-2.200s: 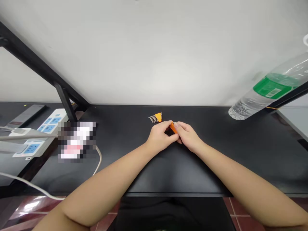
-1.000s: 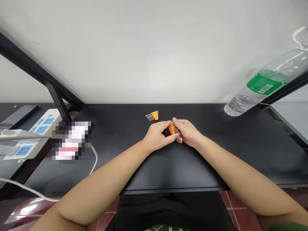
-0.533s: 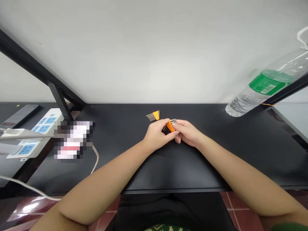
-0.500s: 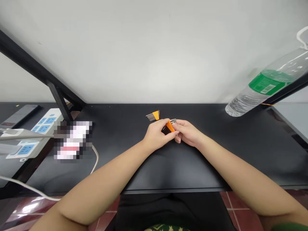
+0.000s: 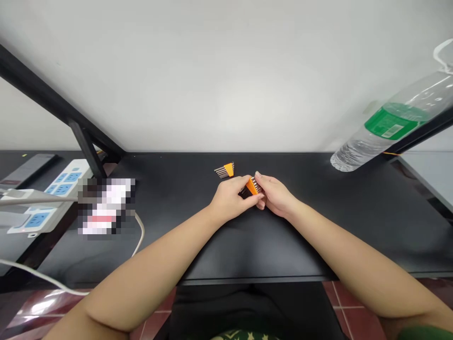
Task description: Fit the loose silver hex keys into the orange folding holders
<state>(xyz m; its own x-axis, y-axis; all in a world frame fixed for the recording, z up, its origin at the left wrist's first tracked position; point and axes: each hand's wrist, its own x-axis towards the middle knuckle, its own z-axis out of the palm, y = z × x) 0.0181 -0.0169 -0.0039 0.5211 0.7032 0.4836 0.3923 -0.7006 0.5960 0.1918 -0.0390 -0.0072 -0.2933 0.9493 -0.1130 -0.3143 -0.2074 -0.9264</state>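
Observation:
An orange hex key holder [image 5: 252, 186] with several metal keys in it is between my two hands over the table. My left hand [image 5: 231, 197] is closed, its thumb and forefinger gripping the holder from the left. On the right side, my right hand [image 5: 275, 193] is closed too, its thumb and fingers around the bent key ends, which are partly hidden. A second orange hex key set [image 5: 228, 169] lies on the table just beyond my left hand, its long keys pointing left.
The black table [image 5: 300, 245] runs to a pale wall [image 5: 226, 75]. A large water bottle [image 5: 392, 123] with a green label stands at the right. To the left are a pixelated object [image 5: 108, 205], a white power strip [image 5: 58, 191] and a cable [image 5: 140, 226].
The thumb of my right hand has moved up and away, to the top of the bent key ends. More of these ends show now. My left hand keeps its grip.

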